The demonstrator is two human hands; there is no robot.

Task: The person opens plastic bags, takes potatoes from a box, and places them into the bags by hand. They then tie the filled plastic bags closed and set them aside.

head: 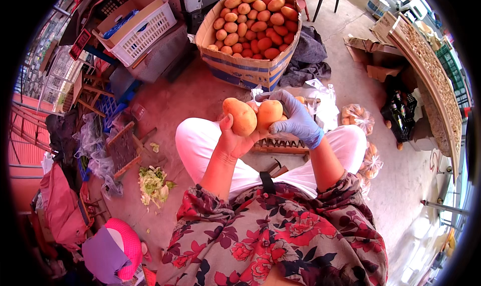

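Note:
My bare left hand (pixel 236 139) cups a large potato (pixel 240 117) with the thumb on its near side. In a blue-grey thin glove, my right hand (pixel 298 117) grips another potato (pixel 270 112) beside it, so the two nearly touch. Behind my right hand, part of a white plastic bag (pixel 321 103) shows, with more potatoes partly hidden by my fingers. Below my hands, between my knees, is a low wooden-framed stand (pixel 280 149) with a dark zigzag-patterned edge. Beyond stands a large cardboard box (pixel 240 70) filled with potatoes (pixel 259 26).
Tied clear bags of potatoes (pixel 357 117) rest on the floor to the right. Dark cloth (pixel 306 57) lies against the box. To the left are leaf scraps (pixel 154 186), a small low stool (pixel 122 150) and a white plastic crate (pixel 146 32). A long board (pixel 432 72) runs along the right.

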